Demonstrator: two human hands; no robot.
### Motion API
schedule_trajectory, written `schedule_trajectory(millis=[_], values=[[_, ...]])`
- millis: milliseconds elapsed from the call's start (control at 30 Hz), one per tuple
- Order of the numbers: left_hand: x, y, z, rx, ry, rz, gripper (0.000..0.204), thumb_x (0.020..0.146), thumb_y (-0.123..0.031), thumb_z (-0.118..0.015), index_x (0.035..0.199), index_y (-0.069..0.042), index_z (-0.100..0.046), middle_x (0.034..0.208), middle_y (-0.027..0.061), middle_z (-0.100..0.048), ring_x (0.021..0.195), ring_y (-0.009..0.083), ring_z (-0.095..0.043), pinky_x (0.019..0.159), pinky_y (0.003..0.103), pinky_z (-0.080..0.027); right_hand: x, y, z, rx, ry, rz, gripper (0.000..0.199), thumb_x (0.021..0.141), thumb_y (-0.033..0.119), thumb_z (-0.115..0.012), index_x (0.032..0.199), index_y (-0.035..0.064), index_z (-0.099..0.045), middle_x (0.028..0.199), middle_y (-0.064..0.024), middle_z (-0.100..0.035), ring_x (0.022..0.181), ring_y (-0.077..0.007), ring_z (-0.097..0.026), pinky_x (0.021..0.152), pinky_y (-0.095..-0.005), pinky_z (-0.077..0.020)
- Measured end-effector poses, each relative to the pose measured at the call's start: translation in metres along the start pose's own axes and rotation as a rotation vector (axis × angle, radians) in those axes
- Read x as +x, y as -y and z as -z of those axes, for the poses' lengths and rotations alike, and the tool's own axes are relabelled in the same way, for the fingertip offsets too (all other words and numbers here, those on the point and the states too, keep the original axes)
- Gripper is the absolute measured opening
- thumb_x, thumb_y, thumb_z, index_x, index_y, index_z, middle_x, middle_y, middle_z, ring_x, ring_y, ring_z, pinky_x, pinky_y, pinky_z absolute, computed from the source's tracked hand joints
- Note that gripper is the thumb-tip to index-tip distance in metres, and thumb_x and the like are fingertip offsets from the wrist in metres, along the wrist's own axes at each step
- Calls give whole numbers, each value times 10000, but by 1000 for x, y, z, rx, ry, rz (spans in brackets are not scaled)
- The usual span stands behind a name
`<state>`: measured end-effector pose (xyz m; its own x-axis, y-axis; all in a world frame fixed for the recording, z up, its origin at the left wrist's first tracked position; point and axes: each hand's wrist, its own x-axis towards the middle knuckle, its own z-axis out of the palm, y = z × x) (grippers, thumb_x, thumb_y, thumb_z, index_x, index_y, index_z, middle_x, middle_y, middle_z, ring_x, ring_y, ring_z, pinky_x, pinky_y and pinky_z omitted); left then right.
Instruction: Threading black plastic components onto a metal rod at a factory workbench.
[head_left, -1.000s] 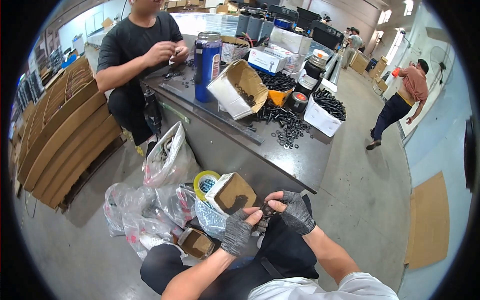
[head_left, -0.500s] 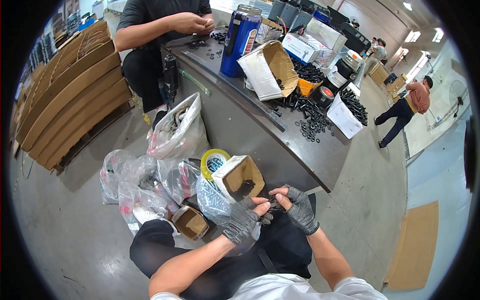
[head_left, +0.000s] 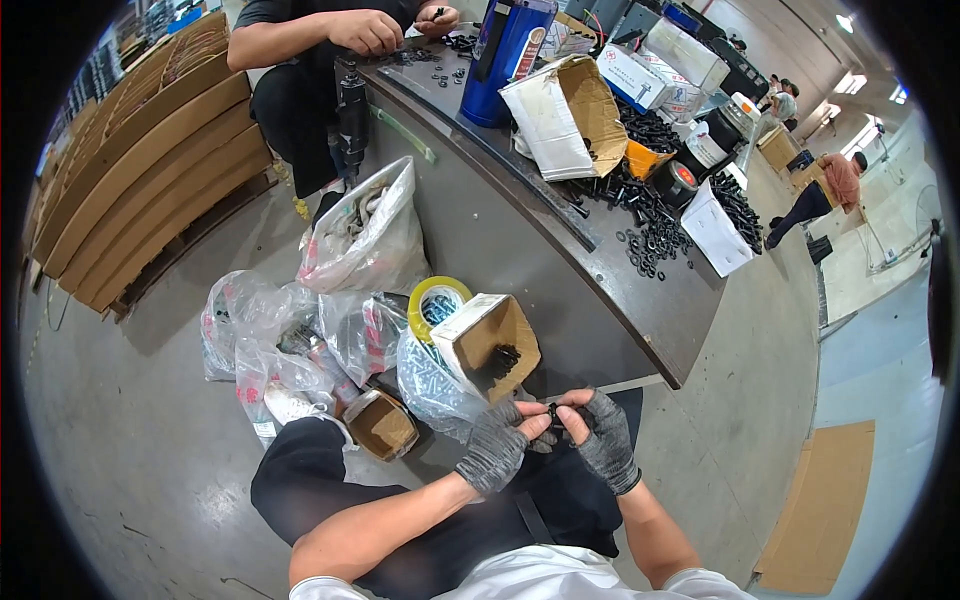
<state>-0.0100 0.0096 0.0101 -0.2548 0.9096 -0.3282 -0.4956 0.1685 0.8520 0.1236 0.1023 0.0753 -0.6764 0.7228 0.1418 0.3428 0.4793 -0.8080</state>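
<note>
Both my hands wear grey fingerless gloves and meet above my lap. Thumb and fingers of my left hand [head_left: 497,448] pinch one side of a small black bolt [head_left: 555,413]. My right hand [head_left: 604,442] grips its other side, so the fingers cover much of it. Just beyond them, a white cardboard box [head_left: 468,335] is tilted with its brown inside showing, and a few black bolts [head_left: 503,358] lie in it. A clear bag of silver screws [head_left: 425,385] sits beside that box, topped by a yellow tape roll [head_left: 462,288].
A dark table [head_left: 660,325] carries piles of black bolts [head_left: 650,210], washers [head_left: 645,252], an opened carton [head_left: 550,120] and a blue flask [head_left: 500,75]. Plastic bags [head_left: 285,370] and a small box [head_left: 380,425] stand left. A co-worker's hands [head_left: 370,33] handle small parts across the table.
My hands stay together on the small part, which shows more plainly between the fingertips. The co-worker's hands have moved apart. The view has shifted slightly, and a distant person now bends forward.
</note>
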Motion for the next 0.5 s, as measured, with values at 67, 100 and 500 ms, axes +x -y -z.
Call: schedule_trajectory(millis=[67, 100, 500], values=[[-1, 13, 1, -32, 2, 42, 240, 925, -178, -692, 1094, -8, -693, 957, 39, -694, 885, 114, -630, 791, 258, -506, -8, 0, -2, 83, 11, -166, 118, 920, 101, -638, 1000, 14, -634, 821, -78, -643, 717, -146, -614, 642, -282, -490], [0, 22, 3, -25, 19, 43, 271, 931, -195, -689, 1126, -7, -679, 973, 44, -695, 899, 112, -628, 803, 259, -508, -12, -6, -5, 85, 0, -150, 111, 918, 90, -636, 997, 12, -626, 806, -71, -641, 679, -136, -606, 624, -280, -493], [4, 30, 9, -66, 145, 107, 407, 937, -143, -662, 1301, 10, -564, 1047, 49, -671, 916, 110, -612, 821, 254, -498, -9, -30, -2, 77, 169, -197, 165, 891, 83, -653, 1041, 19, -625, 881, -108, -653, 801, -206, -655, 717, -320, -520]])
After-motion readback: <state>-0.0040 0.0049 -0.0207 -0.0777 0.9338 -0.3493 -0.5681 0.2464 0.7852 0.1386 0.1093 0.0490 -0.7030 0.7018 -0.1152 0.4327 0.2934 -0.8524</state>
